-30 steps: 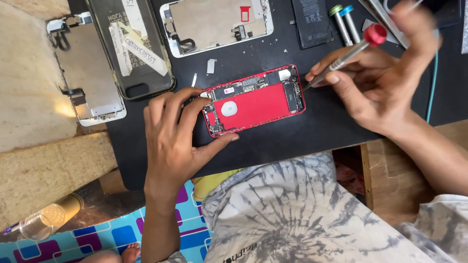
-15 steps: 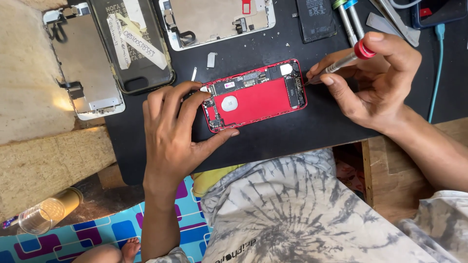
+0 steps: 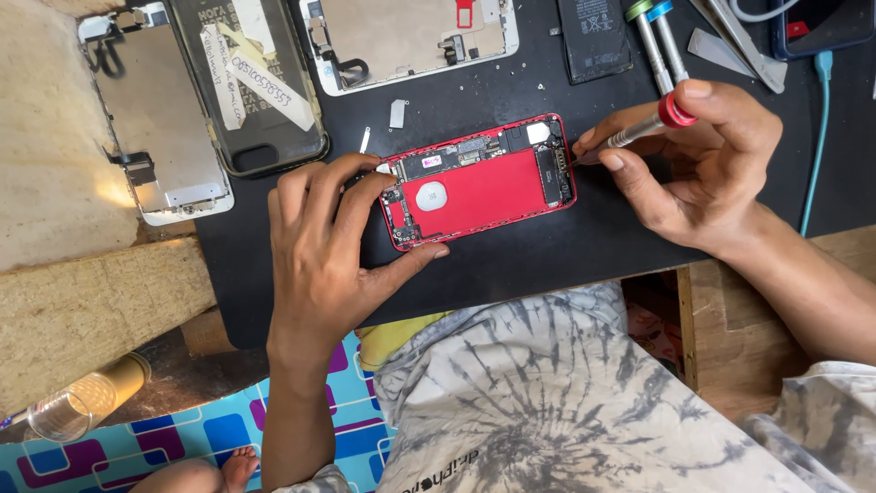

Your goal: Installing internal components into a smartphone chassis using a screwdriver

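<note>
While the left hand [image 3: 319, 246] braced the opened red phone [image 3: 479, 180] on the black mat [image 3: 547, 256], fingers curled over its left end and thumb tucked under its lower edge, the phone sat steady, likely so it wouldn't slide. Over at the phone's right end, the right hand [image 3: 703, 164] pinched a red-capped screwdriver [image 3: 639, 132] between thumb and fingertips, index finger on the cap, tip resting at the frame's edge by the right-hand components. Above the phone lay a white screen assembly [image 3: 411, 36], a battery [image 3: 595, 36] and 2 spare drivers [image 3: 659, 41]; left of it, 2 more screen panels [image 3: 201, 110]. Below the phone, bare mat gave both wrists room.
</note>
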